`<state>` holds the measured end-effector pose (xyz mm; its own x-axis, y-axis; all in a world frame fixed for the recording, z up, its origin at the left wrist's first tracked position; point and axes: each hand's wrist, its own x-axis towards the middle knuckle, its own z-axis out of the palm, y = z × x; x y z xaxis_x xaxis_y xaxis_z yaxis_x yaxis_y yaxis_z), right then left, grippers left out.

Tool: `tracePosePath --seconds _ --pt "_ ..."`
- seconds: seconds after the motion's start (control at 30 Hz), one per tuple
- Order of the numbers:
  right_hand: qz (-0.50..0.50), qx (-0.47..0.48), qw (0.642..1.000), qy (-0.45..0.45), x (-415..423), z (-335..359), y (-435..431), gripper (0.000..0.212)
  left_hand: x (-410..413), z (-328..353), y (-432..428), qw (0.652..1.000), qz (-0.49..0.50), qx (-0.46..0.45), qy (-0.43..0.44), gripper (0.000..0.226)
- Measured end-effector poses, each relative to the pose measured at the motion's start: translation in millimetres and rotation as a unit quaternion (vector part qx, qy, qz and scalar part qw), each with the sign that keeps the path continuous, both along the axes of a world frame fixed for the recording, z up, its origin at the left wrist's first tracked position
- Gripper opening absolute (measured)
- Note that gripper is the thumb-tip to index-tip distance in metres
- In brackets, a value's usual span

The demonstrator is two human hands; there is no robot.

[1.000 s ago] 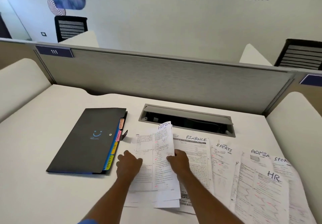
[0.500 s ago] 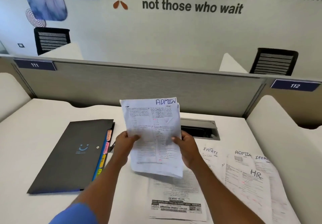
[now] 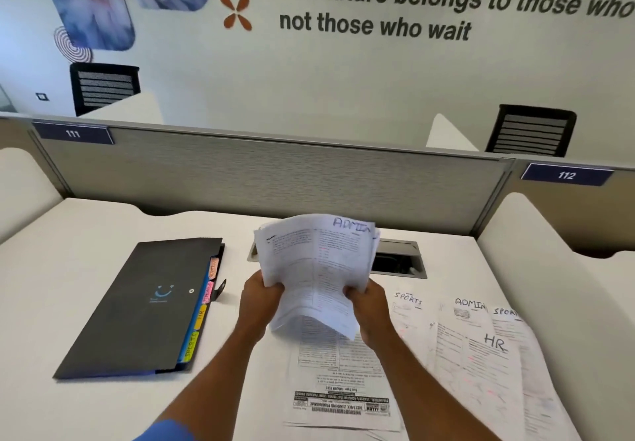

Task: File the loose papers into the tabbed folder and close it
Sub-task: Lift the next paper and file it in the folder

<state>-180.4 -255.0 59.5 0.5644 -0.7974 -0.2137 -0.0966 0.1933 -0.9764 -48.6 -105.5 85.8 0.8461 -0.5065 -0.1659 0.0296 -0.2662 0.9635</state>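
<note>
Both my hands hold a small stack of printed sheets headed "ADMIN" upright above the desk. My left hand grips its left edge and my right hand grips its right edge. The dark tabbed folder lies closed on the desk to the left, with coloured tabs sticking out along its right side. Under the lifted stack lies another printed sheet. More loose papers headed "SPORTS", "ADMIN" and "HR" overlap on the desk to the right.
An open cable hatch is set in the white desk behind the lifted sheets. A grey partition closes off the back, and white side dividers stand at left and right.
The ADMIN sheets were lifted off the desk pile and held upright. Since half a second ago they have bent and curled between my hands, which stayed at about the same place.
</note>
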Motion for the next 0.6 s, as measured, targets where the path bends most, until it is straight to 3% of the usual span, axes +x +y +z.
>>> tracePosePath --seconds 0.2,0.4,0.6 --pt "0.010 -0.033 0.999 0.033 1 -1 -2 0.014 4 6 0 1.000 -0.004 0.016 0.015 0.034" --pt "0.054 -0.016 0.994 0.091 -5 -9 5 0.013 5 -6 -1 0.998 0.014 0.068 0.002 0.011" --pt "0.068 -0.038 0.992 0.103 -5 -6 5 0.012 14 -5 -1 0.994 0.025 0.093 -0.053 0.011"
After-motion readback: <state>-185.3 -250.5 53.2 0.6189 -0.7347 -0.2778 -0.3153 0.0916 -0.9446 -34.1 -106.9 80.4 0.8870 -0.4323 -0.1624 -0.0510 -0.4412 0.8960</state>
